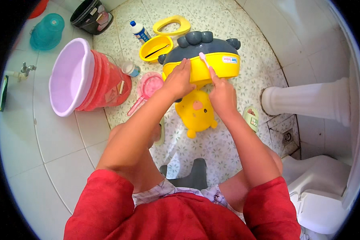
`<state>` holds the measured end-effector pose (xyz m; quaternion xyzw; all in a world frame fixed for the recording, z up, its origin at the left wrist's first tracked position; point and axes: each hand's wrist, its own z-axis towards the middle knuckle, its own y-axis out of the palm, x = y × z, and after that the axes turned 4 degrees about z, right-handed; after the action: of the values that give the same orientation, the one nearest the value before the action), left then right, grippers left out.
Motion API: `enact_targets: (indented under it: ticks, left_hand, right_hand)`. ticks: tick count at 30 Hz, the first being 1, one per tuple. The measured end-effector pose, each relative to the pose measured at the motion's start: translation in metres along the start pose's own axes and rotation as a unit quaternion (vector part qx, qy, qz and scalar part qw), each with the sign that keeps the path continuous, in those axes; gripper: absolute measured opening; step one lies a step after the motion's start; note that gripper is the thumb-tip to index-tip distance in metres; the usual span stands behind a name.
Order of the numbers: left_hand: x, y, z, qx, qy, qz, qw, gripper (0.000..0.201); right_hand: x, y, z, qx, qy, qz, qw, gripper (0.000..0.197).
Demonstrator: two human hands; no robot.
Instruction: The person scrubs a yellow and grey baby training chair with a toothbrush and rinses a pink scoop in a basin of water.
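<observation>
A children's potty in yellow and dark grey [221,71] rests tipped on the floor in front of me, its yellow side toward me. A yellow bear-face part [195,114] hangs or lies below it; I cannot tell how they join. My left hand [180,80] lies on the potty's left side with fingers stretched out, close together. In my right hand [223,94] is a pink toothbrush [204,59], index finger along its handle, the brush head against the potty near the yellow and grey border.
Beyond stand a yellow bowl [145,47] with a dark thin stick, a yellow seat ring [184,26] and a white bottle [139,30]. To the left are a pink dipper [151,85], a jar [129,69], red buckets [112,82] and a lilac basin [70,78]. A white pedestal [308,100] stands right.
</observation>
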<state>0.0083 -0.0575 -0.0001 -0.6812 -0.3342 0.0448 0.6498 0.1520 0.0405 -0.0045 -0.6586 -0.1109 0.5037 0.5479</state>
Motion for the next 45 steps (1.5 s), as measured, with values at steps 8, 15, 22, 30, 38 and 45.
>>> enact_targets:
  ticks: [8, 15, 22, 30, 38, 45]
  left_hand:
    - [0.0, -0.005, 0.001, 0.015, 0.011, 0.076, 0.997, 0.088]
    - [0.007, -0.004, 0.005, 0.048, 0.011, 0.086, 0.995, 0.086]
    - [0.005, 0.002, 0.009, 0.098, 0.019, 0.065, 0.993, 0.075]
    - [0.011, -0.004, 0.014, 0.08, -0.006, 0.071, 0.994, 0.066]
    - [0.012, -0.007, 0.012, 0.056, -0.007, 0.08, 0.995, 0.068]
    - [0.011, -0.015, 0.01, 0.041, -0.006, 0.071, 0.997, 0.07]
  right_hand:
    - [0.01, -0.014, 0.005, 0.0, 0.096, -0.004, 0.995, 0.052]
    - [-0.018, -0.008, -0.007, -0.034, 0.057, -0.006, 0.998, 0.055]
    - [0.0, -0.013, 0.003, -0.004, 0.05, 0.036, 0.998, 0.053]
    - [-0.007, -0.02, 0.004, -0.086, 0.095, -0.013, 0.992, 0.065]
    - [-0.017, -0.012, -0.002, -0.086, 0.062, -0.003, 0.994, 0.067]
    - [-0.004, -0.014, 0.006, -0.021, 0.107, -0.014, 0.994, 0.054]
